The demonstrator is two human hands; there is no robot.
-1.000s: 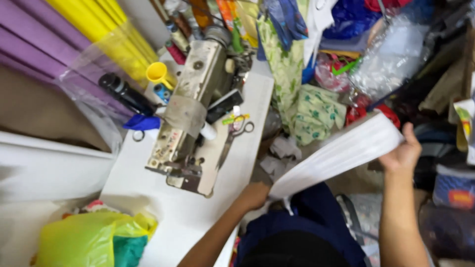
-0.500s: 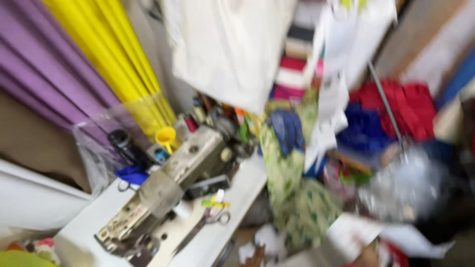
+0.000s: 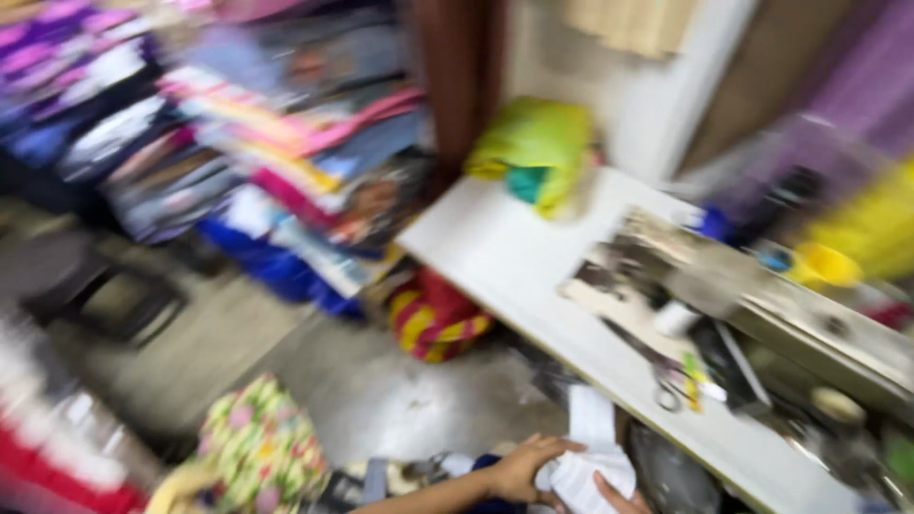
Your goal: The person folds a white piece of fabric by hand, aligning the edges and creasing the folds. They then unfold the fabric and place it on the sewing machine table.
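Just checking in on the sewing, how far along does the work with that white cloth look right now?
Nothing looks finished. In hand: the left hand and right hand hold white cloth below the table edge. Left: it is not at the sewing machine; the scissors lie untouched.

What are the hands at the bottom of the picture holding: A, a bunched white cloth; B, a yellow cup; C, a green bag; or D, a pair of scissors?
A: the left hand and the right hand grip a bunched white cloth below the table edge.
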